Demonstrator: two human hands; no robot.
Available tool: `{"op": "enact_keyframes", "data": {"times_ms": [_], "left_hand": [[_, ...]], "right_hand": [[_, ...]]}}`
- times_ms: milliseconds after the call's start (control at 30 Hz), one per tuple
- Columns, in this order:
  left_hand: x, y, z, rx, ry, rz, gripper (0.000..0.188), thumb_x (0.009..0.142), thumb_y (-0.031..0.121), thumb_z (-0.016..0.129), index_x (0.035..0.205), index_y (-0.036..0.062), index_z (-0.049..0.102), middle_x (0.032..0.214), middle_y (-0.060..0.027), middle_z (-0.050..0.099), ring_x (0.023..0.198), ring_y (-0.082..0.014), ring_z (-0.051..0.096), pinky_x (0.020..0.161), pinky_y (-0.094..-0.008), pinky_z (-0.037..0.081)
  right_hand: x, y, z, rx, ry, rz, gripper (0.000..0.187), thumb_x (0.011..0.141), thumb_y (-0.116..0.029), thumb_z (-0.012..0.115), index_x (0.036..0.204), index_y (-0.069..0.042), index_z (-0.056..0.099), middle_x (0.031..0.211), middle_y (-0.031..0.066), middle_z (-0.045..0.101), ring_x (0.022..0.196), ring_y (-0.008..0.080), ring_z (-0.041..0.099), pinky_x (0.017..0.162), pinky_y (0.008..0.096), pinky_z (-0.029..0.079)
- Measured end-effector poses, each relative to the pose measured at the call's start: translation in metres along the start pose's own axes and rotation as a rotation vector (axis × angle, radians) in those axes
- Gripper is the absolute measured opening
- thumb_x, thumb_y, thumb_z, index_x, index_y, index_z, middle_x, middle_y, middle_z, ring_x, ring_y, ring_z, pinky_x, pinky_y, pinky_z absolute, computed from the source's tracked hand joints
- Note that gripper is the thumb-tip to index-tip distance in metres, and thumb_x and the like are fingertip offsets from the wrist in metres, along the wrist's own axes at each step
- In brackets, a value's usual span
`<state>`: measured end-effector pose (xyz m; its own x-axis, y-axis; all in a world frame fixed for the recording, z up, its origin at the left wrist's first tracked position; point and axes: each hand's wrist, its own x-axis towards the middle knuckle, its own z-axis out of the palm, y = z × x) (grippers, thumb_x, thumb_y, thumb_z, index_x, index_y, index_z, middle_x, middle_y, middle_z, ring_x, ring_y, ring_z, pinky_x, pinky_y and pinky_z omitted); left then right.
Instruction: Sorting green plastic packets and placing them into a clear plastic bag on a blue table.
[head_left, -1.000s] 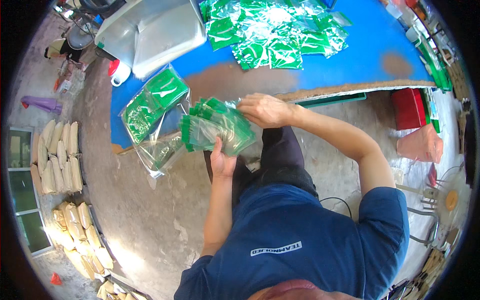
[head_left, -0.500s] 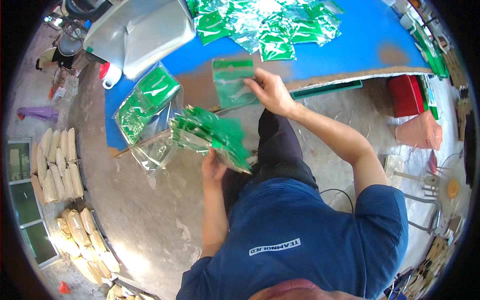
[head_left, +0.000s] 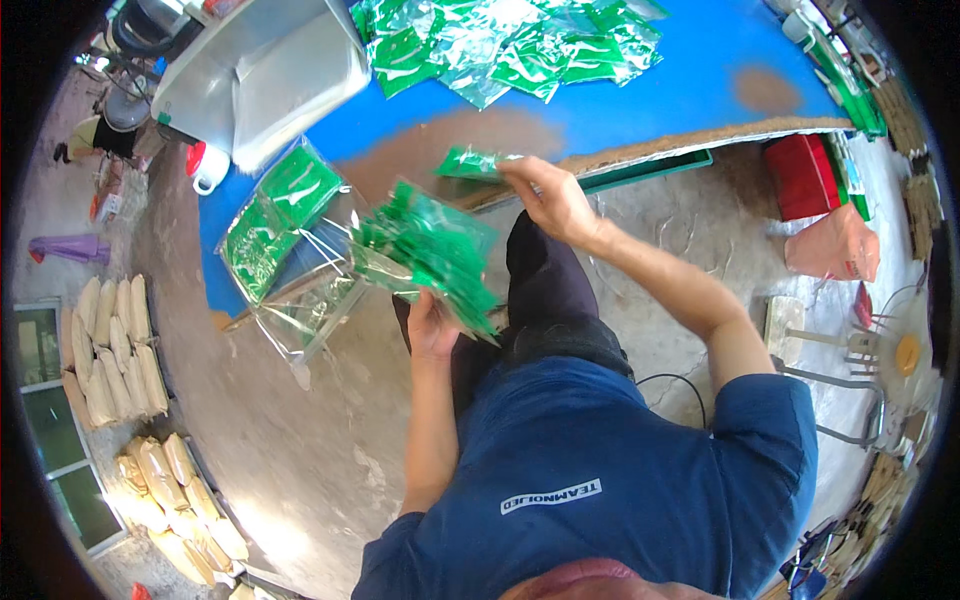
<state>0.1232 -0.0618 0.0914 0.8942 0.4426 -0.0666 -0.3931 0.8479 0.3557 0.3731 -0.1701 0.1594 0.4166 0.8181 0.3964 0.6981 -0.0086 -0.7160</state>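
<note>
A thick, fanned bundle of green packets [head_left: 430, 240] rests in my left hand [head_left: 435, 327], its fingers closed around the lower side. Just right of and beyond the bundle, my right hand [head_left: 552, 200] pinches the right end of a single green packet [head_left: 468, 163] above the table's near edge. That packet looks tilted, so its face is foreshortened. Left of the bundle, a large clear plastic bag [head_left: 325, 290] with green packets [head_left: 297, 187] in it lies partly over the table corner. A spread pile of shiny green packets [head_left: 500, 45] covers the table's far side.
The blue table [head_left: 690, 95] has worn brown patches. A metal tray [head_left: 300, 85] and a white mug with a red lid [head_left: 207, 168] stand at its left. A red bin [head_left: 800, 178], a pink bag [head_left: 835, 245] and a fan [head_left: 905, 355] are on the right. Wrapped bundles [head_left: 110, 345] lie far left.
The single packet in my right hand has turned from lying face-up to steeply tilted. My right hand has shifted slightly to the right and nearer. The left hand still holds the bundle.
</note>
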Motion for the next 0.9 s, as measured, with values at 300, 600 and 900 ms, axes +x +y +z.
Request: {"op": "enact_keyframes", "data": {"times_ms": [300, 600, 900], "left_hand": [[0.032, -0.008, -0.010, -0.106, 0.250, 0.043, 0.041, 0.100, 0.026, 0.057, 0.135, 0.0055, 0.054, 0.141, -0.0104, 0.054, 0.133, -0.0286, 0.047, 0.113, -0.0527, 0.034], [0.010, -0.003, 0.020, 0.007, -0.267, 0.139, 0.057, 0.093, 0.037, 0.061, 0.145, 0.0181, 0.046, 0.148, -0.0027, 0.048, 0.138, -0.0260, 0.042, 0.118, -0.0671, 0.013], [0.024, -0.016, 0.000, -0.391, -0.026, -0.035, 0.051, 0.095, 0.029, 0.066, 0.137, 0.0054, 0.050, 0.139, -0.0133, 0.054, 0.132, -0.0302, 0.048, 0.113, -0.0506, 0.034]], "right_hand": [[0.108, 0.048, -0.004, -0.614, 0.445, -0.054, 0.041, 0.091, -0.031, 0.066, 0.120, -0.002, 0.061, 0.103, 0.0152, 0.064, 0.099, 0.0308, 0.062, 0.079, 0.0380, 0.052], [0.084, 0.032, -0.004, 0.346, 0.226, 0.295, 0.018, 0.098, -0.012, 0.056, 0.111, -0.001, 0.058, 0.107, 0.0110, 0.067, 0.090, 0.0252, 0.066, 0.078, 0.0372, 0.056], [-0.019, -0.034, 0.039, 1.204, -0.076, 0.644, 0.028, 0.102, -0.023, 0.051, 0.122, -0.004, 0.056, 0.110, 0.0062, 0.065, 0.094, 0.0169, 0.064, 0.080, 0.0356, 0.053]]}}
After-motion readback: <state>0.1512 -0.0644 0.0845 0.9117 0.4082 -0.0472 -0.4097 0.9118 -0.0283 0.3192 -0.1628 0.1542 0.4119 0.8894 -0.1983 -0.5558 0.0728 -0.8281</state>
